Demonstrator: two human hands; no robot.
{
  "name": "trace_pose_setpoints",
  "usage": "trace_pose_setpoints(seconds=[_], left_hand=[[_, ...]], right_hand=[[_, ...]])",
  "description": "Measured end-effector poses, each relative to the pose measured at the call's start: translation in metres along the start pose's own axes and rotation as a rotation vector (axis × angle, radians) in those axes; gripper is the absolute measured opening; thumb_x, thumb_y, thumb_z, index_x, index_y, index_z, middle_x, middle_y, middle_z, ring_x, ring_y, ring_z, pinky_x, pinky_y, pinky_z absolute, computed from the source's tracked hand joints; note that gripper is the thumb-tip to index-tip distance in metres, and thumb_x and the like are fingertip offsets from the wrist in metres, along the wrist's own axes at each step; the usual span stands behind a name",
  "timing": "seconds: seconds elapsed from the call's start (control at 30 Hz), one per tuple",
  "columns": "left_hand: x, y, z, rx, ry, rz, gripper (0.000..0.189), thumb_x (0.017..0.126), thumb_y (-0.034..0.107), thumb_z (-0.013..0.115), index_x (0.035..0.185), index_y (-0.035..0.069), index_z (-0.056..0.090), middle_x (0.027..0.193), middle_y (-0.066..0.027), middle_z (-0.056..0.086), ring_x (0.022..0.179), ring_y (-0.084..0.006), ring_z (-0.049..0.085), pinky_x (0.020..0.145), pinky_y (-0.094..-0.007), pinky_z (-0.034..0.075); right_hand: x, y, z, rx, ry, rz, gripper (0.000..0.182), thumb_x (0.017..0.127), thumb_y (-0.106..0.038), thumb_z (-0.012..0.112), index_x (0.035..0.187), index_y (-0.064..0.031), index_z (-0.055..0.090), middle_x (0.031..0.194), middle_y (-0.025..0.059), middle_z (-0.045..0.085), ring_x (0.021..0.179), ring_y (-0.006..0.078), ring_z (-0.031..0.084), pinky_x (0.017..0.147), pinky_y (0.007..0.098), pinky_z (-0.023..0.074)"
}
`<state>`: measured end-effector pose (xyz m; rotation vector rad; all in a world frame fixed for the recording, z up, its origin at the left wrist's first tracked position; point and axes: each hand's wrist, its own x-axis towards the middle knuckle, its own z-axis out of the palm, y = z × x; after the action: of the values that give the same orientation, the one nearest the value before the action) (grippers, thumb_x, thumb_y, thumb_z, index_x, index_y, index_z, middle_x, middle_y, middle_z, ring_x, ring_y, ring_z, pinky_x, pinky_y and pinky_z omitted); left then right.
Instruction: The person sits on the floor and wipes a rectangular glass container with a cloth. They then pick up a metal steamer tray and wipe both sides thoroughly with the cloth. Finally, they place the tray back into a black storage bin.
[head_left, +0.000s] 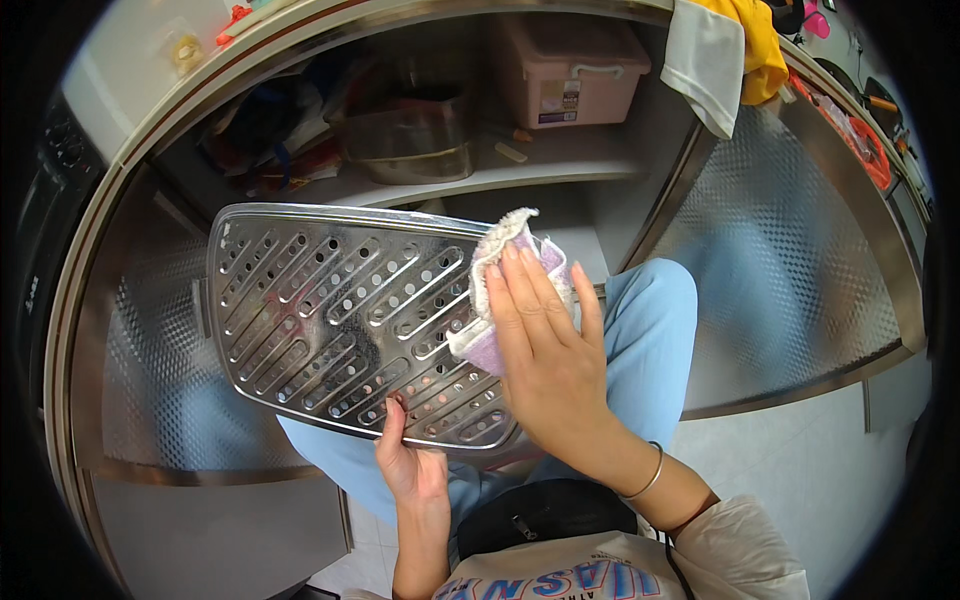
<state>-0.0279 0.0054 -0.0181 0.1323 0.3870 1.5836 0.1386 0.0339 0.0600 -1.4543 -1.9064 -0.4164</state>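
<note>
A perforated stainless-steel tray (352, 300) with slanted raised ribs and round holes is held out over my knees. My left hand (412, 457) grips its near edge, thumb on top and the other fingers hidden underneath. Spread flat, my right hand (547, 337) presses a white and lilac terry cloth (487, 341) onto the tray's right end. The cloth bunches up around the fingertips and covers that corner of the metal.
Beyond the tray stands an open cabinet whose shelf (555, 169) holds a pink lidded plastic box (577, 94) and a clear plastic container (412, 142). Textured metal doors (787, 270) flank it. White and yellow cloths (705, 64) hang over the countertop edge.
</note>
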Motion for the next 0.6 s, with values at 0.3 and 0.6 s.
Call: trace_pose_setpoints(seconds=[0.3, 0.6], left_hand=[[0.008, 0.003, -0.006, 0.058, 0.023, 0.057, 0.029, 0.095, 0.014, 0.054, 0.12, 0.001, 0.054, 0.118, -0.0141, 0.06, 0.109, -0.0284, 0.059, 0.096, -0.0448, 0.047], [0.011, 0.013, -0.004, 0.116, 0.058, 0.061, 0.027, 0.093, 0.01, 0.056, 0.119, 0.002, 0.055, 0.113, -0.0126, 0.062, 0.106, -0.0254, 0.06, 0.095, -0.0444, 0.048]], right_hand=[[-0.035, -0.029, -0.001, 0.028, -0.158, -0.039, 0.044, 0.081, -0.008, 0.05, 0.121, 0.0099, 0.052, 0.125, 0.0267, 0.053, 0.12, 0.033, 0.051, 0.096, 0.0423, 0.0373], [-0.066, -0.043, 0.005, 0.182, -0.27, -0.16, 0.046, 0.083, -0.014, 0.049, 0.124, 0.0055, 0.053, 0.131, 0.0195, 0.051, 0.128, 0.0294, 0.045, 0.106, 0.0539, 0.0267]])
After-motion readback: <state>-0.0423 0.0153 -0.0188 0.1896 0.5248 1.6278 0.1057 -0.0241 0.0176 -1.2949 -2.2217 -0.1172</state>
